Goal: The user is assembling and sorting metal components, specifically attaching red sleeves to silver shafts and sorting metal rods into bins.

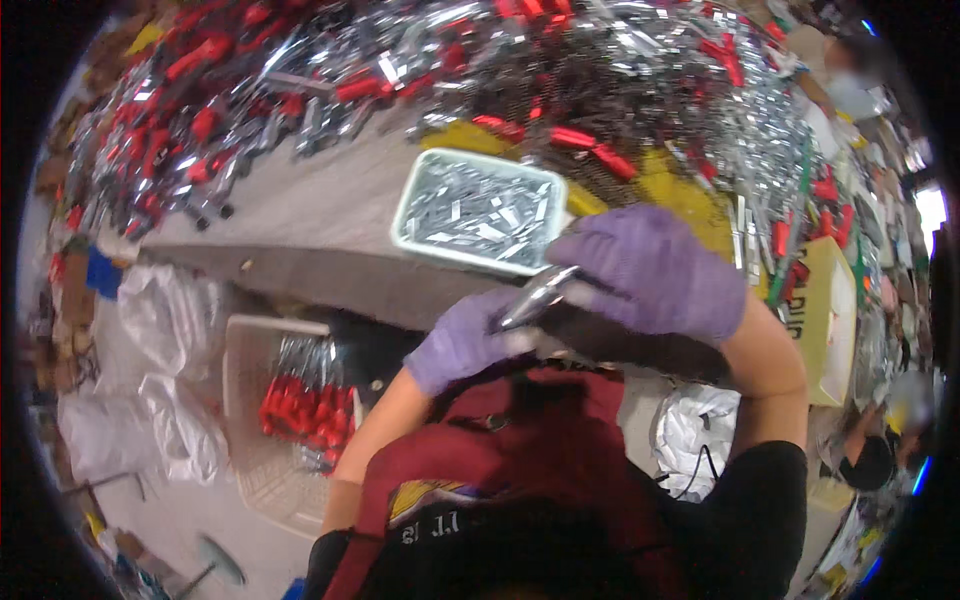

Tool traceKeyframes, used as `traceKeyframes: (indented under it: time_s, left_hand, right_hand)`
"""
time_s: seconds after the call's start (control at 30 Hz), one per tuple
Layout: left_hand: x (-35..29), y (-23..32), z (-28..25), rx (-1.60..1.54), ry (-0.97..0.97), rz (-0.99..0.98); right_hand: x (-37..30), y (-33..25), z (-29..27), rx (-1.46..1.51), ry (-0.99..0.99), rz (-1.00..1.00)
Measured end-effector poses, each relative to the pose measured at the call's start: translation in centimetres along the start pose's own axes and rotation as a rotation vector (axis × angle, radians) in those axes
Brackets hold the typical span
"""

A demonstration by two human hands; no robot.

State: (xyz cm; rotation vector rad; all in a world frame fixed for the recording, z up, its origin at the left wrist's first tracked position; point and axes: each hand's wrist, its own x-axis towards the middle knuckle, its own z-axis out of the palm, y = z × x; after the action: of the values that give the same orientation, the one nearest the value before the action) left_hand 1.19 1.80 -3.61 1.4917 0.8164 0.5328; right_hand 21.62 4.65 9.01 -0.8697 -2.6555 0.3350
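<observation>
My left hand (465, 340), in a purple knit glove, is closed around the lower end of a shiny silver metal piece (540, 297). The piece is slim and tilted, its upper end pointing up and right; its exact kind is not clear. My right hand (655, 270), gloved in the same purple, has its fingers curled in at the upper end of the piece. Those fingers partly hide what they grip. Just beyond both hands, at the table's near edge, stands a pale green-white plastic tub (405, 225) filled with small flat silver metal parts (480, 210).
Heaped silver and red parts (640, 70) cover the table's far side. A beige basket (245, 400) with red-handled metal items is on the floor at left, beside white sacks (165, 320). A yellow-green carton (830, 320) is at right. Other people are at the right rim.
</observation>
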Motion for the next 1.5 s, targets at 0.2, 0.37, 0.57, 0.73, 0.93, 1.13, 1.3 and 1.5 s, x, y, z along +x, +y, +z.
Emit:
traceKeyframes:
  time_s: [0.2, 0.37, 0.57, 0.73, 0.93, 1.13, 1.3, 1.5]
  left_hand:
    - [0.1, 0.7, -0.2, 0.035, -0.039, -0.085]
    - [-0.4, -0.4, -0.1, 0.150, -0.022, 0.000]
    - [-0.7, -1.9, 0.4, -0.116, 0.096, 0.071]
    - [-0.6, -1.3, -0.1, -0.210, 0.010, -0.014]
    - [-0.7, -1.1, -0.4, -0.132, 0.020, -0.003]
    - [0.5, 0.4, -0.5, -0.286, -0.083, -0.051]
    - [0.3, 0.9, -0.4, -0.418, -0.058, -0.073]
    - [0.2, -0.2, -0.4, -0.322, -0.101, -0.006]
  right_hand:
    - [-0.3, 0.6, -0.3, -0.029, -0.213, 0.042]
    - [-0.4, 2.2, 0.8, 0.121, -0.287, 0.047]
    - [-3.1, 7.4, -5.3, 0.222, 0.028, 0.276]
    - [-9.6, 21.6, -9.5, -0.611, 0.345, 1.067]
    - [-14.0, 29.4, -7.1, -0.904, 0.039, 1.004]
    - [-13.8, 23.4, -7.4, -0.406, 0.721, 0.825]
    - [-5.7, 8.7, -4.3, 0.741, 0.506, 0.469]
    - [0.3, 2.4, -1.0, 0.547, -0.060, 0.160]
